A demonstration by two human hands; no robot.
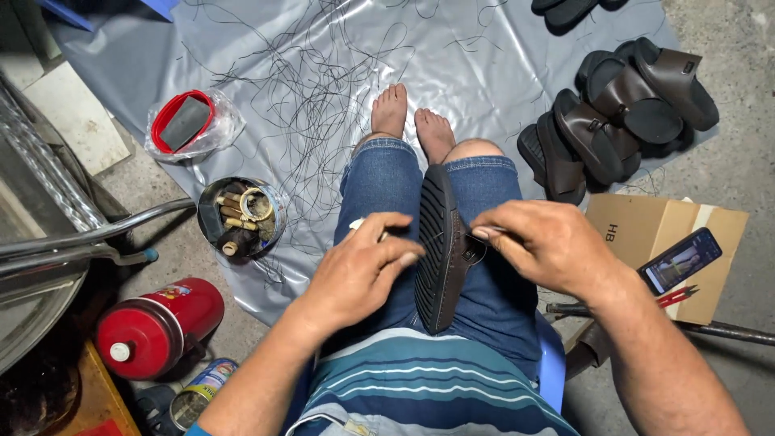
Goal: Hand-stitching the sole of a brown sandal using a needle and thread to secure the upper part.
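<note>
Below, we see a seated person's lap in blue jeans, on which a dark brown sandal stands on edge between the thighs, its ribbed sole turned toward the left hand. That hand is partly curled just beside the sole, thumb and forefinger pinching a small pale object whose kind we cannot tell. The right hand sits on the other side of the sandal, fingers drawn together at the upper's edge in a tight pinch; a fine dark thread loops just beneath those fingertips, though we cannot tell whether it is gripped. Bare feet rest on a grey plastic sheet strewn with loose black threads. On that sheet, to the right, lies a pile of matching brown sandals. Near the right forearm, a phone rests on a cardboard box. To the left stand a round tin of tools and a red cylinder.
</note>
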